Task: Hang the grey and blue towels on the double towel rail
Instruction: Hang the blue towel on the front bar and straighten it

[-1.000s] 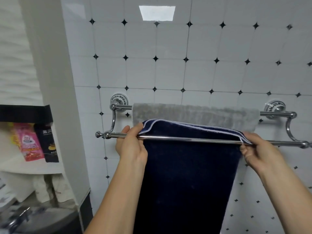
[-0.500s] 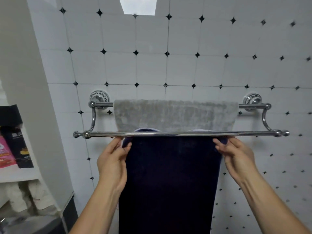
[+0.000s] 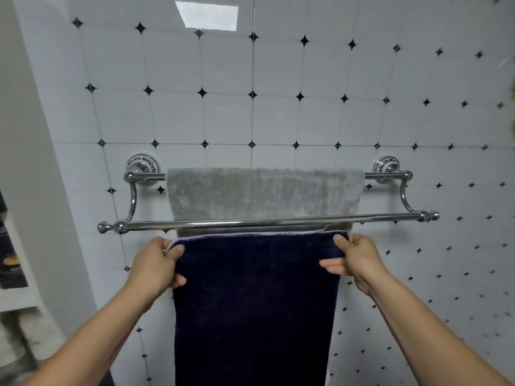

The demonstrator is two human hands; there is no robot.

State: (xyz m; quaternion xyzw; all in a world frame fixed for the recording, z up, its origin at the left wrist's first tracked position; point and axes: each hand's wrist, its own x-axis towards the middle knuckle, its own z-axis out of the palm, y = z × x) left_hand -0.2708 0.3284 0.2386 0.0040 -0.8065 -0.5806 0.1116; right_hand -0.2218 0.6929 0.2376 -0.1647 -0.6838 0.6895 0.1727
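A chrome double towel rail [image 3: 156,225] is fixed to the tiled wall. The grey towel [image 3: 262,192] hangs over its rear bar. The dark blue towel [image 3: 255,302] hangs straight down, its white-trimmed top edge just below the front bar and not draped over it. My left hand [image 3: 156,264] grips the blue towel's top left corner. My right hand [image 3: 354,259] pinches its top right corner, thumb in front.
A white wall [image 3: 33,162] juts out on the left, with a shelf [image 3: 16,293] holding dark packets at the left edge. White tiles with black diamonds [image 3: 278,96] cover the wall behind the rail.
The blue towel's top edge, earlier over the front bar, has come down below it. Both hands moved down with it. The view shifted right and up.
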